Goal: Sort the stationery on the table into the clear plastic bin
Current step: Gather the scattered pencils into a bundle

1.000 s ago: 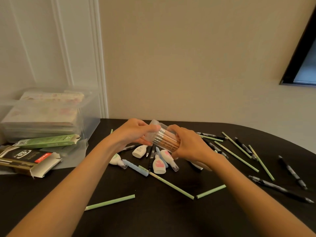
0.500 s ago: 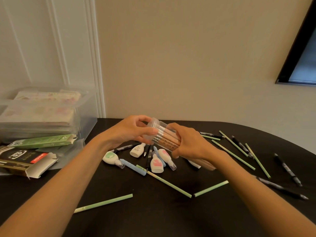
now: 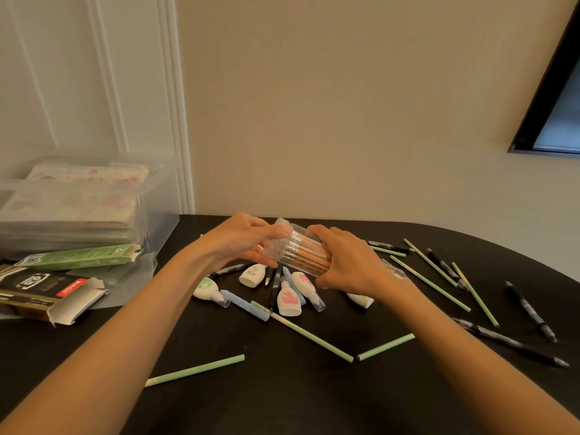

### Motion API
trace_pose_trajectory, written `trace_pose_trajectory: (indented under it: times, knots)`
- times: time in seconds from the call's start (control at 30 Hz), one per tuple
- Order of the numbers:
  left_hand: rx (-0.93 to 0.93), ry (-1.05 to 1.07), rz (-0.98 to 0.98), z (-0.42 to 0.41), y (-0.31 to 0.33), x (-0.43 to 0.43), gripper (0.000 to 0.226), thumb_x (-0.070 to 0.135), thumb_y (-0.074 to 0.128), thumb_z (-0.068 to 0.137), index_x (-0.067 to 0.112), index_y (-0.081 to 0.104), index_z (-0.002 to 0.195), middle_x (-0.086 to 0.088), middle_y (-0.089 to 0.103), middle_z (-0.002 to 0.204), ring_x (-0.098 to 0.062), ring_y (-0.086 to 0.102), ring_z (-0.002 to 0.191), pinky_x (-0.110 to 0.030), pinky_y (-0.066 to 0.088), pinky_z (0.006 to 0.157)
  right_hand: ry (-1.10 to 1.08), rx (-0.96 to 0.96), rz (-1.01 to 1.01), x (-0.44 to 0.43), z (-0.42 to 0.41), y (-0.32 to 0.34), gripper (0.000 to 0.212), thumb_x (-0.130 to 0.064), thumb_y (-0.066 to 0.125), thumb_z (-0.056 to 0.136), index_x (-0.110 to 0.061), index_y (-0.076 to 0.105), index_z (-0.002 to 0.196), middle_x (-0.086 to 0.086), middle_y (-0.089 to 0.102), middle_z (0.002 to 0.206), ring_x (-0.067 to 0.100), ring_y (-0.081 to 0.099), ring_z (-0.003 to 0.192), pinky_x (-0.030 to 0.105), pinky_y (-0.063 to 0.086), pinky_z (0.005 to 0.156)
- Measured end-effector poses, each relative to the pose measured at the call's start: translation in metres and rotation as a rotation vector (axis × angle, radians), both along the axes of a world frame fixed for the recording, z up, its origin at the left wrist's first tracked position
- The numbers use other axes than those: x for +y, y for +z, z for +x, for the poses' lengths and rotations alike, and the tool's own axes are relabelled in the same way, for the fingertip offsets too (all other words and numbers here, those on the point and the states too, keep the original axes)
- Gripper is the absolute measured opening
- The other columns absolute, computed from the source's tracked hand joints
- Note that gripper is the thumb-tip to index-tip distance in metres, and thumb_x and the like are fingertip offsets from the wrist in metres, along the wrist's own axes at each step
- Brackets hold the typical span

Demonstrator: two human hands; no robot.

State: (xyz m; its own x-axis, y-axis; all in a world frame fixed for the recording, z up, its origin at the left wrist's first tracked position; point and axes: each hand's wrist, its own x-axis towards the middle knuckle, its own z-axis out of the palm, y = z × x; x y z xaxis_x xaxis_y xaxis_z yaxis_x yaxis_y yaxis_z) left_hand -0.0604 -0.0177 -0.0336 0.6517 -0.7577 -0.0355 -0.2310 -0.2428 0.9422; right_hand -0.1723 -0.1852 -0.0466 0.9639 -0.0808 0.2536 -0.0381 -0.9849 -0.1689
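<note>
A clear plastic tube of wooden pencils (image 3: 303, 252) is held above the black table (image 3: 282, 387), tilted with its cap end to the upper left. My right hand (image 3: 351, 262) grips the tube's body. My left hand (image 3: 241, 243) pinches the cap end with thumb and fingers. The clear plastic bin (image 3: 157, 221) stands at the far left with patterned packs inside. Under the hands lie several white correction-tape dispensers (image 3: 288, 301), a blue pencil (image 3: 248, 304) and black pens (image 3: 274, 285).
Green pencils (image 3: 194, 370) lie scattered across the table's middle and right, with black pens (image 3: 530, 310) near the right edge. A green box (image 3: 81, 257) and an opened black and gold pen box (image 3: 47, 291) lie in front of the bin.
Both hands keep their hold on the pencil tube; the left fingers have shifted slightly on the cap end. The view has drifted a little to the right.
</note>
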Motion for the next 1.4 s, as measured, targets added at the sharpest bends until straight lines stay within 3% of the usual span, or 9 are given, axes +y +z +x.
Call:
trace_pose_trajectory:
  times: [0.23,0.53,0.67,0.73,0.87,1.0,1.13,1.27,1.4]
  knots:
    - [0.008,-0.045,-0.026,0.002,-0.001,0.002,0.050,0.040,0.067,0.067,0.013,0.061,0.109,-0.009,0.066,0.108,-0.022,0.068,0.092,-0.032,0.057,0.081,0.018,0.027,0.021,0.001,-0.001,0.004,0.080,-0.026,0.076,0.069,-0.026,0.032,0.135,0.001,0.052,0.119,0.016,0.050,0.103,0.031,0.048,0.087]
    - [-0.127,-0.277,-0.031,0.003,0.002,0.008,0.060,-0.007,0.072,0.067,0.025,0.047,0.112,0.002,0.051,0.126,-0.018,0.054,0.114,-0.036,0.053,0.089,0.066,0.096,0.110,0.001,0.001,0.005,0.078,-0.021,0.078,0.066,-0.025,0.036,0.132,0.000,0.055,0.114,0.013,0.052,0.095,0.026,0.047,0.079]
    - [-0.102,-0.125,0.014,-0.004,0.005,0.002,0.090,0.053,0.079,0.059,0.026,0.035,0.133,0.005,0.042,0.136,-0.017,0.050,0.116,-0.031,0.049,0.090,0.062,0.074,0.091,0.005,0.000,0.004,0.079,-0.022,0.077,0.067,-0.024,0.036,0.133,0.000,0.055,0.115,0.014,0.053,0.097,0.027,0.047,0.080]
    - [-0.145,0.038,0.183,-0.008,0.008,-0.001,0.093,0.075,0.051,0.064,0.017,0.037,0.137,-0.009,0.052,0.130,-0.020,0.060,0.102,-0.032,0.053,0.083,0.058,0.049,0.072,0.007,-0.001,0.005,0.076,-0.023,0.077,0.067,-0.025,0.037,0.132,0.000,0.054,0.115,0.014,0.052,0.097,0.026,0.046,0.080]
    - [-0.207,0.059,0.292,-0.015,0.009,0.005,0.064,0.061,0.036,0.088,0.008,0.060,0.114,-0.007,0.063,0.076,-0.012,0.059,0.058,-0.020,0.047,0.054,0.056,0.037,0.036,0.011,-0.004,0.009,0.075,-0.024,0.077,0.067,-0.025,0.037,0.130,0.000,0.054,0.114,0.014,0.051,0.095,0.025,0.045,0.078]
    - [-0.279,-0.011,0.112,-0.024,0.011,0.018,0.035,0.053,0.043,0.087,0.026,0.061,0.101,0.003,0.060,0.083,-0.008,0.054,0.067,-0.018,0.045,0.060,0.115,0.192,0.235,0.012,-0.012,0.023,0.072,-0.026,0.076,0.063,-0.027,0.039,0.124,-0.009,0.052,0.104,0.010,0.052,0.095,0.021,0.044,0.077]
    - [-0.317,-0.084,0.026,-0.032,0.012,0.031,0.049,0.059,0.042,0.075,0.029,0.059,0.110,0.003,0.061,0.091,-0.007,0.051,0.069,-0.017,0.044,0.061,0.217,0.329,0.449,0.018,-0.019,0.035,0.069,-0.026,0.069,0.054,-0.030,0.041,0.117,-0.015,0.052,0.101,0.004,0.052,0.095,0.015,0.041,0.075]
    - [-0.289,-0.056,0.024,-0.031,0.013,0.039,0.028,0.048,0.041,0.089,0.030,0.059,0.100,0.005,0.059,0.084,-0.006,0.049,0.064,-0.016,0.042,0.058,0.272,0.409,0.507,0.024,-0.016,0.040,0.066,-0.024,0.068,0.055,-0.031,0.043,0.115,-0.015,0.054,0.102,0.003,0.054,0.095,0.013,0.042,0.074]
    - [-0.317,0.059,-0.019,-0.023,0.021,0.035,0.047,0.053,0.032,0.094,0.019,0.063,0.091,0.005,0.054,0.073,-0.007,0.044,0.060,-0.018,0.039,0.058,0.250,0.381,0.642,0.030,0.004,0.041,0.057,-0.027,0.069,0.057,-0.035,0.048,0.109,-0.011,0.058,0.104,0.005,0.057,0.095,0.019,0.046,0.073]
